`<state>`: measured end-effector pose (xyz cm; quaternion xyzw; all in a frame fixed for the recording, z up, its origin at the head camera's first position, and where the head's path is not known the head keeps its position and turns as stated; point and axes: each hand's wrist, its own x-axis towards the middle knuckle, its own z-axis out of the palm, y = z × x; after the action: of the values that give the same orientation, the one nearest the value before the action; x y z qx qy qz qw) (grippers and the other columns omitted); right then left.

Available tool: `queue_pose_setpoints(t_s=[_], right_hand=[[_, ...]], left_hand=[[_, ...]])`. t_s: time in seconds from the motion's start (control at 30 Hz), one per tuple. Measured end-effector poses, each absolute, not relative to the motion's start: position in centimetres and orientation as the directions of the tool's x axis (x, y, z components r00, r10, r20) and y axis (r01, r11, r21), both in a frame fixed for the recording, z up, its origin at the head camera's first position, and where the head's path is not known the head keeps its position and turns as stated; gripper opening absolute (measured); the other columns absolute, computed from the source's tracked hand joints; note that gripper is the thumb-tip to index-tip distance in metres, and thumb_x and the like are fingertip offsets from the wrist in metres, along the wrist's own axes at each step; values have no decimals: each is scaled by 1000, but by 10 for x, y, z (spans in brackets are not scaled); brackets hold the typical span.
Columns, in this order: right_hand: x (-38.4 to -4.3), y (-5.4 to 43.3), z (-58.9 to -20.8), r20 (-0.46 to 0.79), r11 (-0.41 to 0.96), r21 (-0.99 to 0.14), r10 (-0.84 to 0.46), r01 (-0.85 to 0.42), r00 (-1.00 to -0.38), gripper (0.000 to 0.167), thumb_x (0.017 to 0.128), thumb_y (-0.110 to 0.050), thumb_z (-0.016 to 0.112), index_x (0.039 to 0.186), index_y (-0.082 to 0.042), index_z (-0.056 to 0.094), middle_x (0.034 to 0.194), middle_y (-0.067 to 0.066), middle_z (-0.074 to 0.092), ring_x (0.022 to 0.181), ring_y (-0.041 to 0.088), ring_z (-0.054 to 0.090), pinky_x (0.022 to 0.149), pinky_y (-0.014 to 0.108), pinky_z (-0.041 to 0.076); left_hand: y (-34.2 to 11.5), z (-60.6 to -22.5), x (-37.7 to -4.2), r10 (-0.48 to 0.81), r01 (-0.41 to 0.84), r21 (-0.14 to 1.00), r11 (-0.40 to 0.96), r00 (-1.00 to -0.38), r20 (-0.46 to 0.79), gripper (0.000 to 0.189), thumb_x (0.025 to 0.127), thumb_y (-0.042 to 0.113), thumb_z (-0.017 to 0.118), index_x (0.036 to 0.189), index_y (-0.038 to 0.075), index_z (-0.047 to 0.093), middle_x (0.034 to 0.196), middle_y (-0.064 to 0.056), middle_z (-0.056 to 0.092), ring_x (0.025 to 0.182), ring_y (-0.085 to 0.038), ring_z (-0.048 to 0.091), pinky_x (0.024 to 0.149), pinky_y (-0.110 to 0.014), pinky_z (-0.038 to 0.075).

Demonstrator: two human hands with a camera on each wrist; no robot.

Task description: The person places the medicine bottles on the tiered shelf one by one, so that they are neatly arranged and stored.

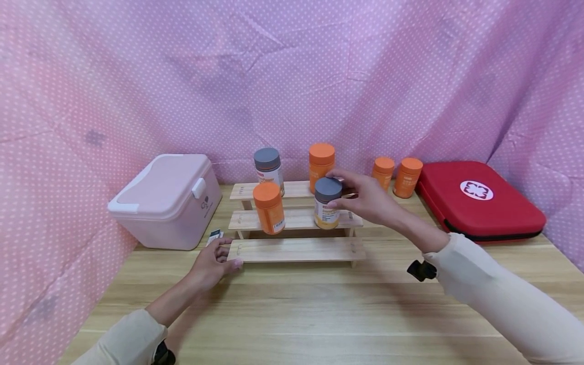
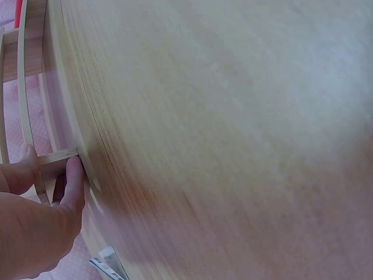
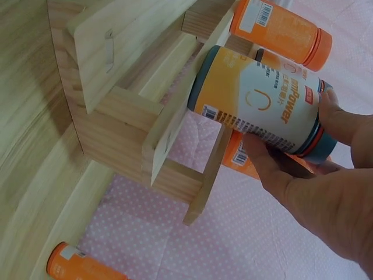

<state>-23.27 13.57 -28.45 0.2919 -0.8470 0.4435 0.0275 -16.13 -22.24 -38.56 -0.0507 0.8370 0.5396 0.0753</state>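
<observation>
A three-step wooden rack (image 1: 296, 250) stands on the table. At its left end my left hand (image 1: 207, 266) grips the lowest step, thumb on the front side; the left wrist view shows the fingers (image 2: 74, 186) against the step's support. With thumb and fingers, my right hand (image 1: 371, 200) holds a grey-capped supplement bottle (image 1: 326, 217) near its cap, at the right part of the middle step. The bottle's base is at that step in the right wrist view; full contact is hard to tell. An orange bottle (image 1: 269, 210) stands on the middle step's left part.
On the top step stand another grey-capped bottle (image 1: 268, 167) and an orange bottle (image 1: 321, 162). Two smaller orange bottles (image 1: 384, 170) are right of the rack, beside a red first-aid case (image 1: 483, 197). A pink lidded box (image 1: 169, 197) sits at left, a small packet (image 1: 214, 236) near it.
</observation>
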Motion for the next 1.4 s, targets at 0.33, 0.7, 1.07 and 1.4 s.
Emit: queue_pose_setpoints(t_s=[0.33, 0.7, 1.07, 1.4], right_hand=[[-220, 165, -274, 273, 539, -701, -402, -467, -874, 61, 83, -18, 77, 137, -9, 51, 126, 15, 60, 115, 32, 57, 94, 48, 48], [-219, 197, -277, 264, 571, -700, -352, -429, -898, 54, 87, -21, 73, 135, -7, 53, 119, 14, 62, 111, 30, 58, 92, 44, 48], [-259, 243, -279, 253, 640, -693, -215, -332, -943, 58, 91, -24, 69, 140, -4, 47, 127, 24, 56, 114, 38, 56, 81, 17, 48], [-309, 291, -290, 206, 701, -674, -124, -233, -971, 76, 90, -30, 68, 148, 1, 30, 146, 29, 35, 128, 52, 36, 101, 62, 34]], left_hand=[[-222, -385, -162, -8, -168, 889, 427, -983, -182, 64, 84, 0, 71, 138, -4, 36, 114, -22, 62, 86, -17, 63, 66, -24, 52], [-223, -385, -163, -13, -173, 879, 444, -982, -186, 64, 85, 1, 71, 138, -3, 36, 116, -21, 62, 92, -19, 62, 69, -23, 52], [-222, -385, -163, -14, -182, 875, 448, -980, -196, 64, 85, 3, 71, 139, -2, 37, 117, -20, 61, 94, -19, 62, 72, -25, 51], [-222, -385, -163, -18, -190, 882, 431, -979, -202, 64, 85, 1, 71, 138, -2, 37, 115, -19, 62, 88, -17, 62, 68, -24, 52]])
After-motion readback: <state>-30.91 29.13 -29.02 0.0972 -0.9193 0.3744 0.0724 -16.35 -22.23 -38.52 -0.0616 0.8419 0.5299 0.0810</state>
